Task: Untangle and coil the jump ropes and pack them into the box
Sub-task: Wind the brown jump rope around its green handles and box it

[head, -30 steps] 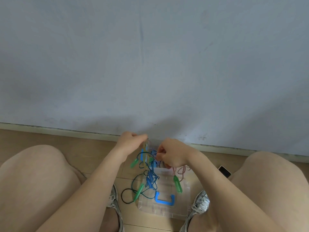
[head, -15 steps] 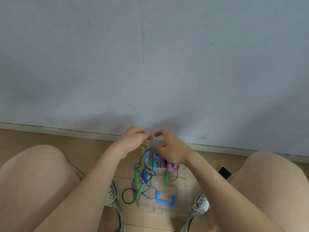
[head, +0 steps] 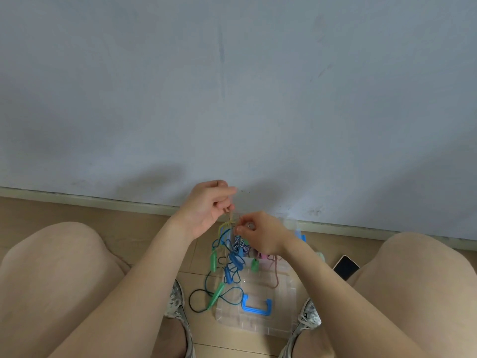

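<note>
Light: soft, even daylight, a little dim.
Shadows: faint smudges on the wall (head: pixel 232 99) above the hands.
Edges: wide-angle bowing, slightly soft.

Clear glossy plastic lid (head: pixel 260 303), matt wood-look floor (head: pixel 77 213), matt painted wall (head: pixel 232 99)

dark phone (head: pixel 346 267) on wooden floor (head: pixel 77 213), grey wall (head: pixel 232 86), pale baseboard (head: pixel 103 201)
</note>
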Action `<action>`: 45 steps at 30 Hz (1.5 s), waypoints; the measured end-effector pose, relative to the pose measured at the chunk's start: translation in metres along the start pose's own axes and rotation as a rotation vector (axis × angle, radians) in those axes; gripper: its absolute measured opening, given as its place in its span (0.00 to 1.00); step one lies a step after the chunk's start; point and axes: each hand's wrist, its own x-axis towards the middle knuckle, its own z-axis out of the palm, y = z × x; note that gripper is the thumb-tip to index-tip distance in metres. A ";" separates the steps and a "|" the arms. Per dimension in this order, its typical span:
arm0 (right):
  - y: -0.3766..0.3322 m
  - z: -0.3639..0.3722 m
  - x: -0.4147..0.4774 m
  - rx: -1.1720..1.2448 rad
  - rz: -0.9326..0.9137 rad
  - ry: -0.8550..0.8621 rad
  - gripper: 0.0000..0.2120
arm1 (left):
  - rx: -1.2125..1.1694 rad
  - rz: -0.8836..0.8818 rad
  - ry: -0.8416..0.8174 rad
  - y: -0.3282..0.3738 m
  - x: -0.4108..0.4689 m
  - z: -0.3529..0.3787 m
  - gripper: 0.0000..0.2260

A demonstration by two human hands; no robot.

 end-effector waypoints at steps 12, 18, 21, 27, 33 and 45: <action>-0.009 -0.010 -0.002 0.177 -0.066 0.078 0.16 | 0.725 0.097 0.005 -0.016 -0.003 0.003 0.08; 0.006 -0.007 0.003 0.150 -0.010 0.047 0.12 | 0.308 0.150 0.101 -0.007 0.001 0.005 0.11; 0.015 -0.003 0.002 0.136 0.024 0.015 0.07 | 0.069 0.142 0.087 -0.002 0.003 0.008 0.13; 0.020 -0.003 0.000 0.003 0.139 -0.074 0.13 | -0.215 0.105 0.295 0.002 0.007 0.008 0.16; 0.018 -0.007 -0.001 0.086 0.242 0.036 0.17 | -0.387 0.182 0.499 0.004 0.011 -0.005 0.12; -0.021 -0.037 -0.012 -0.011 -0.005 0.093 0.20 | 0.391 -0.075 0.643 -0.035 0.018 -0.031 0.09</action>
